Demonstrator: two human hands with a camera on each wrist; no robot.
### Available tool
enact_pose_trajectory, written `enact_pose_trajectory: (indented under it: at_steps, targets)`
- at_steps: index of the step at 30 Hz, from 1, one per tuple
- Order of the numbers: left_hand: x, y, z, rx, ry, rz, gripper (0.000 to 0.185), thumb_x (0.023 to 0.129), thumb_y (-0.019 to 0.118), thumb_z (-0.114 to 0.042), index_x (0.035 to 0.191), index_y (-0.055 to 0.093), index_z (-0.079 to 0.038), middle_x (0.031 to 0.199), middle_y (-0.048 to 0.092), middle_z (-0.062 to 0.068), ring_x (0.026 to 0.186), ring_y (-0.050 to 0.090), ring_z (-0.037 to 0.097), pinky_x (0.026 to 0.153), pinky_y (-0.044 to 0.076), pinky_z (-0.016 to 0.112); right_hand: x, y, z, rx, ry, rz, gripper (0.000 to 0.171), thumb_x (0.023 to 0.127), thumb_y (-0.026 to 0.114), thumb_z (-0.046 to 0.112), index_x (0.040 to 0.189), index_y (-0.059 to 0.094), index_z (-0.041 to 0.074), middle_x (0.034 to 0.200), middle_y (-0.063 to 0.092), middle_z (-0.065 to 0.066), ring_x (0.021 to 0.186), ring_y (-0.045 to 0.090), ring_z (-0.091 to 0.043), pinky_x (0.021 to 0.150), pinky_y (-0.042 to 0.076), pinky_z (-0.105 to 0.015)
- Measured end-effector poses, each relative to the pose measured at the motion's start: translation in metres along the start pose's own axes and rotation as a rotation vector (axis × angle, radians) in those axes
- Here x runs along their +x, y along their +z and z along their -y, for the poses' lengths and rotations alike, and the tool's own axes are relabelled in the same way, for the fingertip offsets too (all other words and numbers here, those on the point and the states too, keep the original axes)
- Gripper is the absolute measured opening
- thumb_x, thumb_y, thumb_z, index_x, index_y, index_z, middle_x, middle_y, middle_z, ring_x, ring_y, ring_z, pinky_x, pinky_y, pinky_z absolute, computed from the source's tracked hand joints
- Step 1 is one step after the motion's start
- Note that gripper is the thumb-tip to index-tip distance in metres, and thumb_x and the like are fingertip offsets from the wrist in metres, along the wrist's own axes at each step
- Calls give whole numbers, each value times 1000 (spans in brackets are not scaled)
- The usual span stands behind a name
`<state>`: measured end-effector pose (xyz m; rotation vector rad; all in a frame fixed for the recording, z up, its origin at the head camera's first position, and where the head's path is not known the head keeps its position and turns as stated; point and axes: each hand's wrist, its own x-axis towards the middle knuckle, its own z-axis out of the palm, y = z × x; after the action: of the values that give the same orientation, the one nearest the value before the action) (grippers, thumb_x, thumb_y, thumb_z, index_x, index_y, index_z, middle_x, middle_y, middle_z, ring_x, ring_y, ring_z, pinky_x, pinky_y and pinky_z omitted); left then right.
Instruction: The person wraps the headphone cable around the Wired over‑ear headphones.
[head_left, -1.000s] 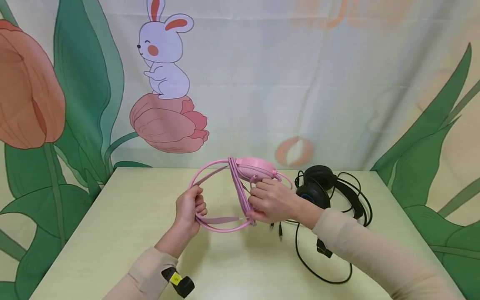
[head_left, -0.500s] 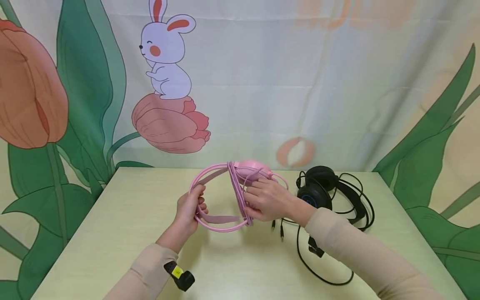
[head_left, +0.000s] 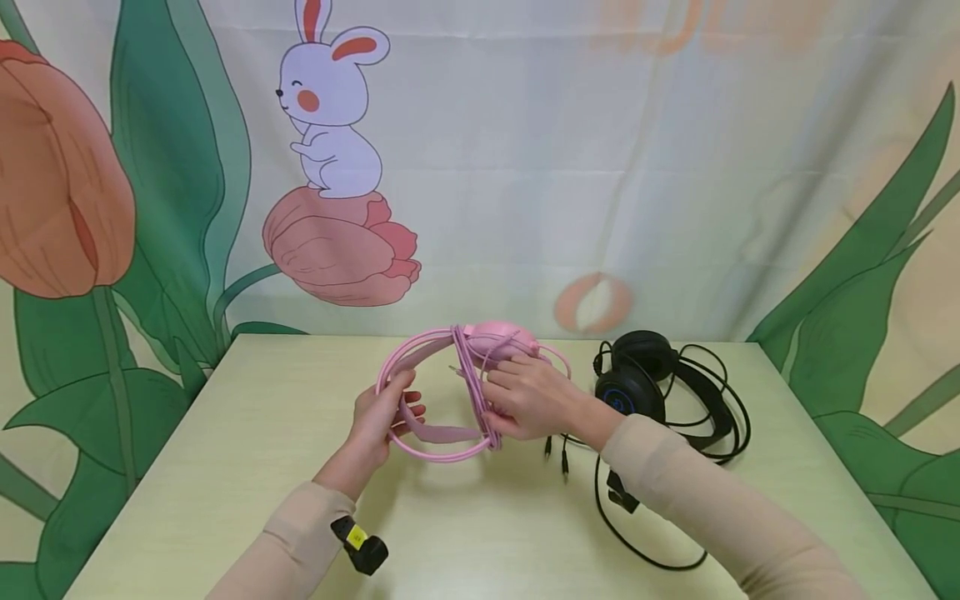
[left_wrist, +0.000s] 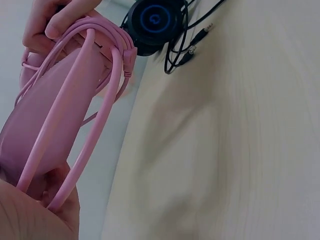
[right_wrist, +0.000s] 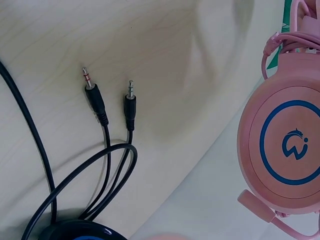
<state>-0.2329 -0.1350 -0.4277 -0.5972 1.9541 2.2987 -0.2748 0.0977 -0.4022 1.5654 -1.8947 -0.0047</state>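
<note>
A pink headset (head_left: 498,336) is held above the table, its pink cable (head_left: 468,375) wound in several turns across the open side of the headband. My left hand (head_left: 377,414) holds the top of the headband, thumb on the near side and fingers through the hoop. At the wound cable, my right hand (head_left: 528,397) pinches with curled fingers; what lies inside its grip is hidden. A thin plug end (head_left: 454,368) pokes out left of the windings. The right wrist view shows a pink ear cup (right_wrist: 280,165) with a blue ring and a microphone (right_wrist: 256,205).
A black headset (head_left: 633,392) lies on the table (head_left: 247,433) to the right, behind my right forearm. Its cable loops toward the front, and two black plugs (head_left: 565,465) lie near my right hand. A printed curtain (head_left: 480,208) hangs behind the table.
My right hand has moved slightly left along with the cable windings. The left fingers have loosened and spread a little on the headband. A plug end now shows inside the hoop.
</note>
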Motion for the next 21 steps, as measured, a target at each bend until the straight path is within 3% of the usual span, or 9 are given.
enact_pose_trajectory:
  at_steps: [14,21]
  targets:
    - [12,-7,6,56,30,-6,47,85,57,-47,107,50,-6,80,64,-1,66,65,12,62,54,28,3,14,0,22,38,-37,19,78,62,33,76,54,17,67,51,7,67,49,-15,75,44,-31]
    - [17,-14,10,101,60,7,49,87,53,-48,112,50,-5,106,64,14,77,65,15,67,54,28,5,19,2,32,80,-30,18,78,62,31,76,53,16,67,50,6,67,48,-15,75,44,-31]
